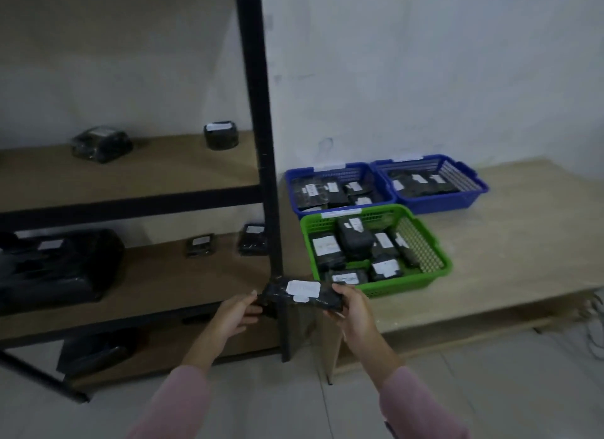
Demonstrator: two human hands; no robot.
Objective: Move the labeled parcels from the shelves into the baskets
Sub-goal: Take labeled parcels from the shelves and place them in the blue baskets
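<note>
1. The left hand (pixel 235 314) is gripping the left end of a flat black plastic-wrapped parcel (pixel 300 296) with a white paper label. Its fingers are curling round the wrap.
2. The right hand (pixel 351 308) is clasping the parcel's right end, its fingers bending round that edge.
3. The parcel is being held in the air at the lower centre of the frame with its label facing up. It is lying across the foot of the black metal shelf post (pixel 258 112) and just below and left of the baskets.
4. A green slatted plastic basket (pixel 405 283) is sitting just right of centre on a pale wooden platform (pixel 506 242). It is carrying several black labelled parcels.
5. Behind it, a blue plastic basket (pixel 292 190) and a second blue plastic basket (pixel 451 203) are standing side by side, each holding more labelled parcels.
6. In the left half of the frame, the upper brown shelf board (pixel 147 174) is bearing a shiny black parcel (pixel 101 144) and a small labelled black parcel (pixel 221 135), well apart.
7. The middle shelf board (pixel 157 281) is carrying a large black bundle (pixel 55 268) at the far left and two small parcels (pixel 200 245) near the post.
8. Pink sleeves (pixel 421 406) are covering both forearms at the bottom edge.
</note>
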